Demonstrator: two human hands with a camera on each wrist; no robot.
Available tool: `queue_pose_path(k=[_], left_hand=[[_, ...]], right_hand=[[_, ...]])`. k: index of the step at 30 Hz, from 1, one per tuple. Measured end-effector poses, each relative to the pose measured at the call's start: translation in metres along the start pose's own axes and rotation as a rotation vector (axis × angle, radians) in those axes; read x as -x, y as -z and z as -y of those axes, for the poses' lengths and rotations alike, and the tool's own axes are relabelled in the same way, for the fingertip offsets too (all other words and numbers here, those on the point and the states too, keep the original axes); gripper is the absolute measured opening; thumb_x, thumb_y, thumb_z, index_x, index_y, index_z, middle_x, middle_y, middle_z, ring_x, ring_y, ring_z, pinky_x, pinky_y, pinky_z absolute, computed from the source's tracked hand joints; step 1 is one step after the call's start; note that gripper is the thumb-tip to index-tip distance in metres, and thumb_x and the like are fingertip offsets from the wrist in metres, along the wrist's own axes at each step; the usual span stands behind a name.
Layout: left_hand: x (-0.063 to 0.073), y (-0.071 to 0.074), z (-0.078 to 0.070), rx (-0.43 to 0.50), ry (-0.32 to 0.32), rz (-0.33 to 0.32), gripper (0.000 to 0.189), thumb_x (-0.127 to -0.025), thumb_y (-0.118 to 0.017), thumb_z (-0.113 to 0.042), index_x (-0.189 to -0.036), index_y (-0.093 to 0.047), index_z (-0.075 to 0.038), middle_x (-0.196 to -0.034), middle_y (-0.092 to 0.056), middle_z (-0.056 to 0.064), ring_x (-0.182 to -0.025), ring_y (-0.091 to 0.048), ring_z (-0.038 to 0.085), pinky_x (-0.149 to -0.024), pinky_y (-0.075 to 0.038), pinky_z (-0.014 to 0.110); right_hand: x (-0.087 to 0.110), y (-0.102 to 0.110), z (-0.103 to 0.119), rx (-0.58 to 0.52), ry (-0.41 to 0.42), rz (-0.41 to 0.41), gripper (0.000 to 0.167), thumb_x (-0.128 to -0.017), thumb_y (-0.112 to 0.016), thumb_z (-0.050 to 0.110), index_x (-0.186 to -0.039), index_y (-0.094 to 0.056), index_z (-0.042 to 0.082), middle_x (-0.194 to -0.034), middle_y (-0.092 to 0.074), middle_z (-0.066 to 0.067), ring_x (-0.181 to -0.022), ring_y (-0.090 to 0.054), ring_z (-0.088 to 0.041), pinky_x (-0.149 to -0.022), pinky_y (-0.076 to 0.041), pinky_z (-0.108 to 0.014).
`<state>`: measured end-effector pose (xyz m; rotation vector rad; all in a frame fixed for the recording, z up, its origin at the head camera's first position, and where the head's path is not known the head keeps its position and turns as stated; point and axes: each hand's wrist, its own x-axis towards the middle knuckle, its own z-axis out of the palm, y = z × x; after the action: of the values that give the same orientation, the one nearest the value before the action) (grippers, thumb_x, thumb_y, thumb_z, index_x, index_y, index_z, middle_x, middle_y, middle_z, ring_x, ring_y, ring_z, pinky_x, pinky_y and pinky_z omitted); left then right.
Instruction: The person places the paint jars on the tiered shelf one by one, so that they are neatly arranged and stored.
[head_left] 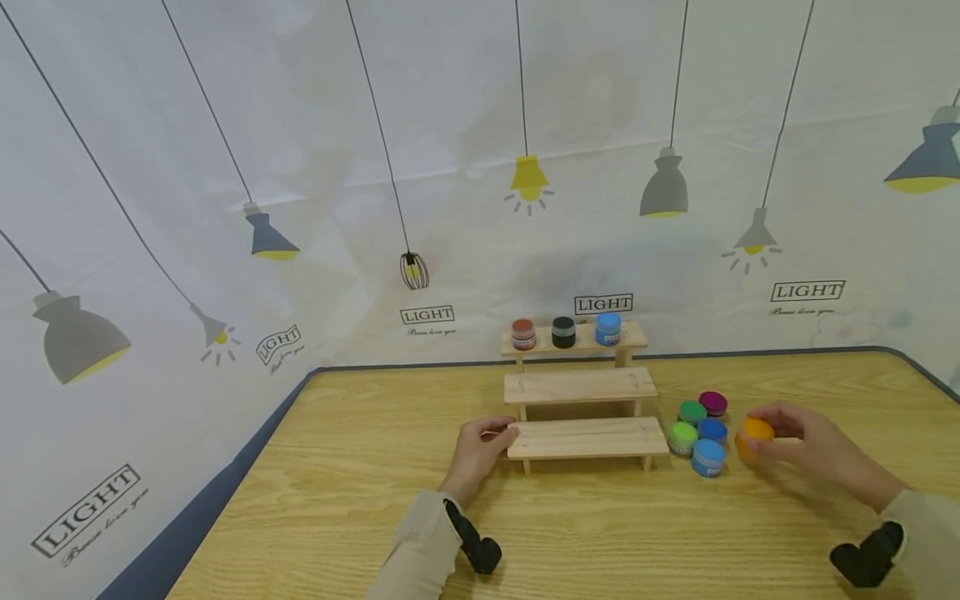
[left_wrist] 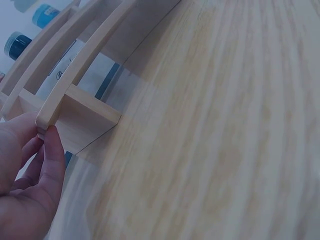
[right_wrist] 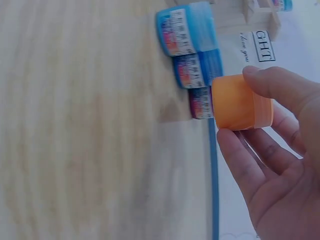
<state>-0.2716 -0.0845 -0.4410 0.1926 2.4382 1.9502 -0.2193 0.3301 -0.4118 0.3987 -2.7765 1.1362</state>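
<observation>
A three-tier wooden display stand [head_left: 585, 438] stands near the back of the table. My left hand [head_left: 478, 452] pinches the left end of its lowest step, thumb above and fingers beneath, as the left wrist view shows. To the right of the stand, my right hand [head_left: 821, 450] grips an orange paint jar [right_wrist: 235, 104] between thumb and fingers. In the right wrist view the jar appears off the tabletop. Red [head_left: 523, 335], black [head_left: 563, 332] and blue [head_left: 608, 329] jars sit in a row on the top step.
Several more jars cluster on the table just right of the stand, among them a light green one [head_left: 682, 439], a light blue one [head_left: 708, 458] and a purple one [head_left: 713, 404]. A printed wall sheet [head_left: 465, 250] rises behind the wooden table [head_left: 585, 533].
</observation>
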Motion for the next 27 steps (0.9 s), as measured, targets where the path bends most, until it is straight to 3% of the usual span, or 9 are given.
queue_pose_path(k=[5, 9, 15, 27], left_hand=[[0.002, 0.001, -0.002, 0.023, 0.007, 0.008, 0.026, -0.084, -0.062, -0.016, -0.104, -0.064, 0.001, -0.094, -0.062, 0.01, -0.068, -0.056, 0.012, -0.062, -0.05, 0.028], [0.008, 0.002, -0.014, 0.032, 0.008, 0.014, 0.025, -0.085, -0.06, -0.012, -0.105, -0.063, 0.004, -0.095, -0.061, 0.014, -0.07, -0.057, 0.014, -0.065, -0.051, 0.034], [0.019, 0.002, -0.03, 0.013, 0.007, 0.023, 0.025, -0.086, -0.058, -0.009, -0.106, -0.061, 0.006, -0.098, -0.06, 0.017, -0.071, -0.057, 0.015, -0.068, -0.051, 0.036], [0.018, 0.002, -0.029, 0.022, 0.006, 0.014, 0.026, -0.086, -0.058, -0.009, -0.106, -0.061, 0.006, -0.097, -0.06, 0.015, -0.07, -0.055, 0.013, -0.067, -0.051, 0.034]], right_hand=[[-0.005, 0.006, 0.007, 0.02, 0.023, -0.02, 0.041, -0.081, -0.065, 0.015, -0.112, -0.051, -0.009, -0.098, -0.057, -0.004, -0.078, -0.047, 0.011, -0.064, -0.046, -0.017], [-0.009, 0.01, 0.016, 0.026, 0.04, -0.022, 0.041, -0.082, -0.064, 0.014, -0.112, -0.051, -0.01, -0.099, -0.058, -0.011, -0.078, -0.047, 0.011, -0.063, -0.046, -0.018], [-0.015, 0.014, 0.033, 0.036, 0.093, -0.017, 0.039, -0.083, -0.063, 0.013, -0.113, -0.051, -0.008, -0.097, -0.058, -0.011, -0.08, -0.047, 0.012, -0.064, -0.046, -0.018], [-0.037, -0.001, 0.067, -0.041, 0.148, 0.038, 0.041, -0.082, -0.064, 0.014, -0.115, -0.05, -0.006, -0.1, -0.057, -0.014, -0.083, -0.052, 0.002, -0.065, -0.048, -0.024]])
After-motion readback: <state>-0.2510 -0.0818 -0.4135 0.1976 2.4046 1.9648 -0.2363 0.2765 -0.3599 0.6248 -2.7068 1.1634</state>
